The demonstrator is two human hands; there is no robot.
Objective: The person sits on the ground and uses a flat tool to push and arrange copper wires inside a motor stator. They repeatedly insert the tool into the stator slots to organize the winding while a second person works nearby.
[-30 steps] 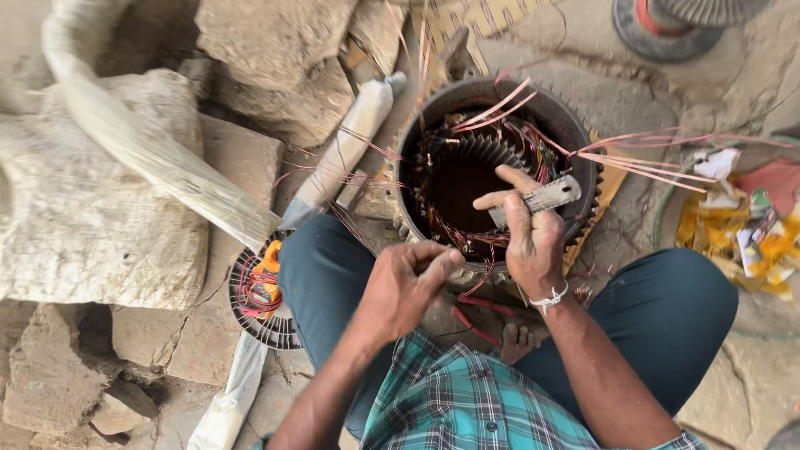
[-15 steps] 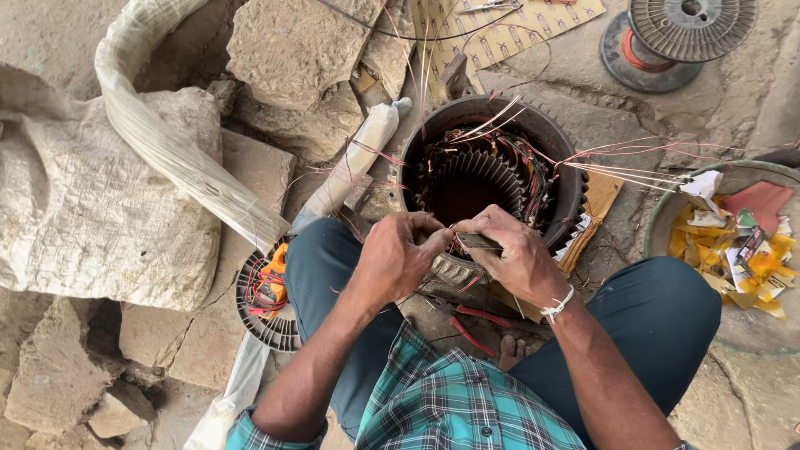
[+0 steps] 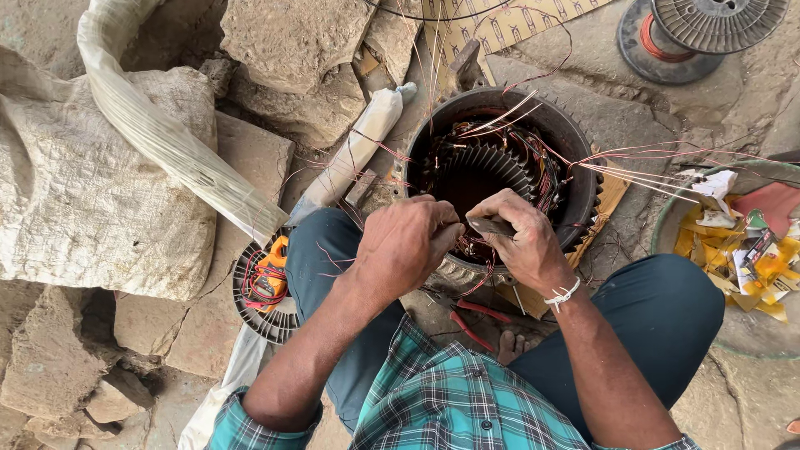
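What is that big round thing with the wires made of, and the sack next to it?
The round motor shell looks like dark, dull metal, maybe cast iron: rough, ridged rim. The wires inside look like coppery metal with a reddish sheen. The sack looks like woven plastic, off-white, with a fine weave and creases.

Person, seated: shirt (image 3: pixel 467 400) of teal, white and dark plaid, buttoned down the front, sleeves rolled above the elbows. Trousers (image 3: pixel 667 325) dark blue-teal, plain; feet bare, toes (image 3: pixel 510 343) showing between the knees. Right hand (image 3: pixel 521 246) bears a white knotted thread band (image 3: pixel 563 295) at the wrist; left hand (image 3: pixel 404 246) unadorned.
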